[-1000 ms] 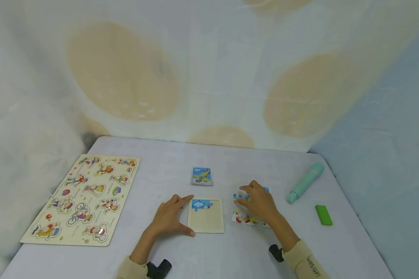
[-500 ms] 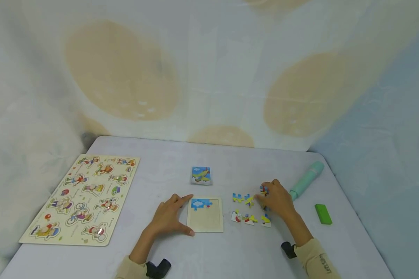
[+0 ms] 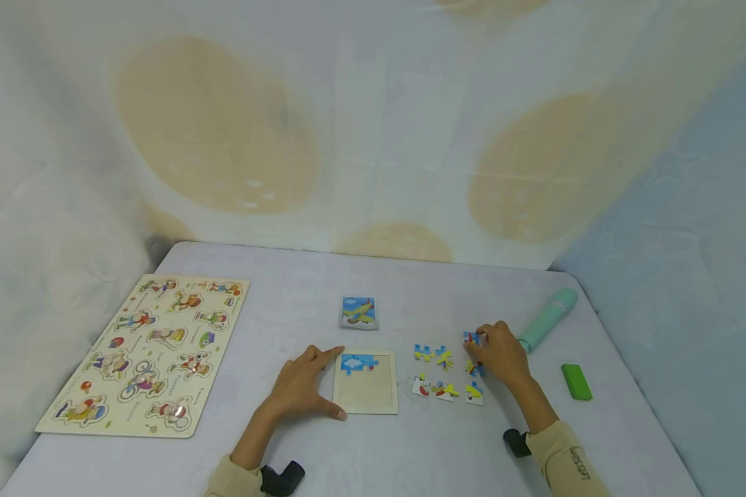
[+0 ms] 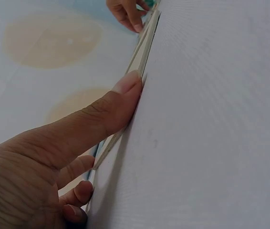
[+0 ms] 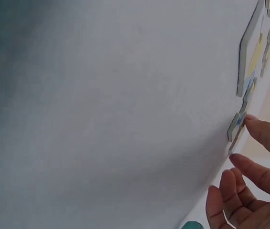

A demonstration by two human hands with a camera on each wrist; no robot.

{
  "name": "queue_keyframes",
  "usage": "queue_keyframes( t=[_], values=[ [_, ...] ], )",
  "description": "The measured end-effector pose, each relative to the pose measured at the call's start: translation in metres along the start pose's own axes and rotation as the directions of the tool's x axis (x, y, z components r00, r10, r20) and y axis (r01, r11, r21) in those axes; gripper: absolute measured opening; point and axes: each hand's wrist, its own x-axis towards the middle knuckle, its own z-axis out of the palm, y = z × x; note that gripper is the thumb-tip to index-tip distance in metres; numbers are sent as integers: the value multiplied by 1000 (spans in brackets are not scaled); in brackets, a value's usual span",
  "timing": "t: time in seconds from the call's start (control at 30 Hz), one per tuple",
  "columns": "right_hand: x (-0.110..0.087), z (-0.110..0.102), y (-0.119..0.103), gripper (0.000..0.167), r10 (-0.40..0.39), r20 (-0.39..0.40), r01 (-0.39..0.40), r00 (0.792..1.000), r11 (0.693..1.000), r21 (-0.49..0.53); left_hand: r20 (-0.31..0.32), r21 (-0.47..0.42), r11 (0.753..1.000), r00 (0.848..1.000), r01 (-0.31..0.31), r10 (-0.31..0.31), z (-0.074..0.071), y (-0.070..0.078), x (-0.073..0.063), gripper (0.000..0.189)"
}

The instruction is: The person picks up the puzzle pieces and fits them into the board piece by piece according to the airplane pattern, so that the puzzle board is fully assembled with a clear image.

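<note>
My left hand (image 3: 307,383) spans the left edge of a square wooden puzzle tray (image 3: 373,397), index finger at the far corner and thumb at the near one. In the left wrist view that thumb presses on the tray's edge. Joined blue sky pieces (image 3: 354,362) fill the tray's far left part. My right hand (image 3: 500,352) pinches a blue and red jigsaw piece (image 3: 469,337) between thumb and index finger, low at the table. Another piece (image 3: 474,371) lies just below the thumb. Loose yellow and blue pieces (image 3: 423,352) and white-bottomed pieces (image 3: 444,392) lie between the tray and this hand.
A small picture card with an airplane (image 3: 358,313) lies beyond the tray. A large board with figure pictures (image 3: 149,355) covers the table's left side. On the right are a mint-green cylinder (image 3: 543,326) and a green block (image 3: 575,382).
My right hand has moved right, from above the left loose pieces to the far-right one, uncovering the pieces in between. My left hand has stayed at the tray.
</note>
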Motion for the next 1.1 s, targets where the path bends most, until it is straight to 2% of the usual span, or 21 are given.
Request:
queue_keyframes(
  t=[0.47, 0.8, 1.1],
  values=[
    [4, 3, 0, 42, -27, -42, 25, 999, 999, -42, 2, -9, 1000, 1000, 2, -2, -2, 2, -1, 113],
    [2, 1, -2, 42, -17, -65, 14, 998, 999, -42, 2, -6, 1000, 1000, 0, 0, -1, 2, -1, 113],
    [-3, -2, -18, 42, -31, -68, 25, 997, 997, -78, -6, -1, 1000, 1000, -1, 1, 0, 1, -1, 113]
  ],
)
